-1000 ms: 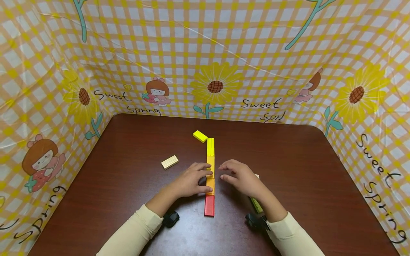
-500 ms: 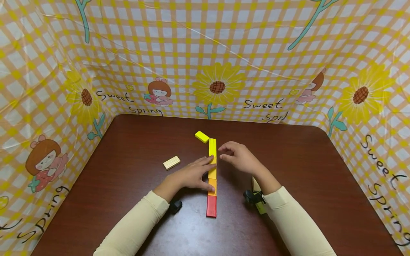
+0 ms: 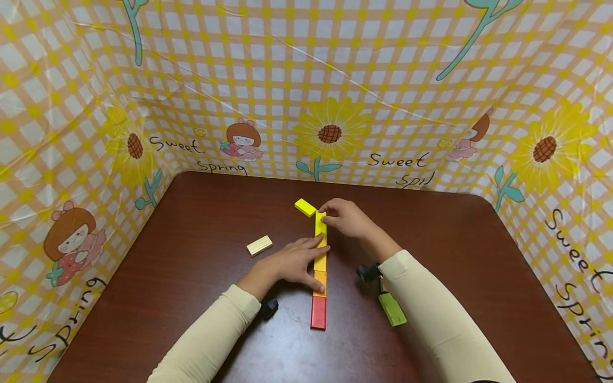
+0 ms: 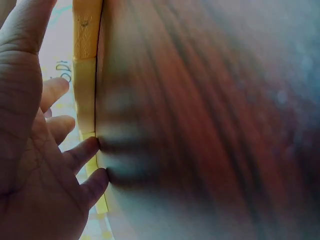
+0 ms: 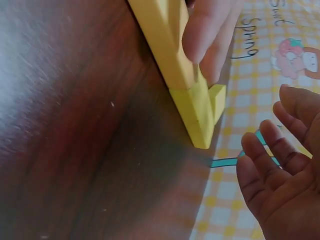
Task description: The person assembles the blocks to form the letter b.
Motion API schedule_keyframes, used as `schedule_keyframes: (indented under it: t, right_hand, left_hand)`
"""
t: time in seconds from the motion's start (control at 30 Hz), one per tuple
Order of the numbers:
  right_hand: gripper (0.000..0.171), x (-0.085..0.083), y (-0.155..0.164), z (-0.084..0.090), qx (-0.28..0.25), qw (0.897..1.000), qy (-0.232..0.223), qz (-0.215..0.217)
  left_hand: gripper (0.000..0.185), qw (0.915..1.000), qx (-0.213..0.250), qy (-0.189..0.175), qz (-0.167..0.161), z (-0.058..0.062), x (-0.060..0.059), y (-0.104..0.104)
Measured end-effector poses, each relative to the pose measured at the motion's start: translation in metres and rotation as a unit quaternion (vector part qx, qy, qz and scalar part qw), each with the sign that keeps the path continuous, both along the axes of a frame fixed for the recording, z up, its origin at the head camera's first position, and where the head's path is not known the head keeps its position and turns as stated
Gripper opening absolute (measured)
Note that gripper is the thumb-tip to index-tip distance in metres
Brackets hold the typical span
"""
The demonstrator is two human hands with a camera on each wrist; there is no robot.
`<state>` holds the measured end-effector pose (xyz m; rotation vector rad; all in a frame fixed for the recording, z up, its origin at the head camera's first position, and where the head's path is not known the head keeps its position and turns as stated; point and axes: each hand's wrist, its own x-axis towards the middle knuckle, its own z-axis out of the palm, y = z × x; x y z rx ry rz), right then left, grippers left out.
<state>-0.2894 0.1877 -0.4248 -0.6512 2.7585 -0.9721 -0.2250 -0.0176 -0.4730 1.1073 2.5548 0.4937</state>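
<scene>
Dark brown, the desk sits inside a checked yellow backdrop printed with sunflowers. Down its middle runs a row of blocks laid end to end, its long axis pointing straight away from the person: red nearest, then orange, then yellow at the far end. The right hand is at that far end, fingers curled over the last yellow block; whether they pinch it or only press on it is hard to tell. The left hand lies flat along the left flank of the row's middle, fingers straight and touching the orange and yellow pieces, as the left wrist view also shows. A loose yellow block lies slantwise, touching or nearly touching the row's far left corner, just beside the right hand and nearer to it than to the left. A pale wooden block rests well to the left, and a green block lies under the right forearm.
</scene>
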Motion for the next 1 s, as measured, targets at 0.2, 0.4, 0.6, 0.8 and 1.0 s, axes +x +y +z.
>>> schedule_keyframes:
  t: [0.2,0.4,0.6,0.8,1.0]
  right_hand:
    - [0.025,-0.023,-0.009,-0.004,0.022,1.0,-0.01,0.004]
    - [0.025,-0.04,-0.019,-0.011,0.045,0.999,-0.018,0.002]
    - [0.028,-0.054,-0.026,-0.017,0.063,0.998,-0.028,0.0]
    - [0.029,-0.066,-0.032,-0.026,0.065,0.997,-0.04,0.011]
    - [0.033,-0.069,-0.037,-0.031,0.075,0.996,-0.054,0.008]
  left_hand:
    - [0.101,1.0,-0.008,0.0,-0.004,0.004,0.001,-0.001]
    - [0.099,0.9998,-0.017,0.0,0.003,0.004,0.002,0.0]
    - [0.099,0.9997,-0.021,0.008,0.004,0.002,0.002,0.001]
    - [0.099,0.9998,-0.018,0.01,0.007,0.003,0.003,0.0]
    - [0.099,0.9998,-0.012,0.012,0.005,0.0,0.003,-0.001]
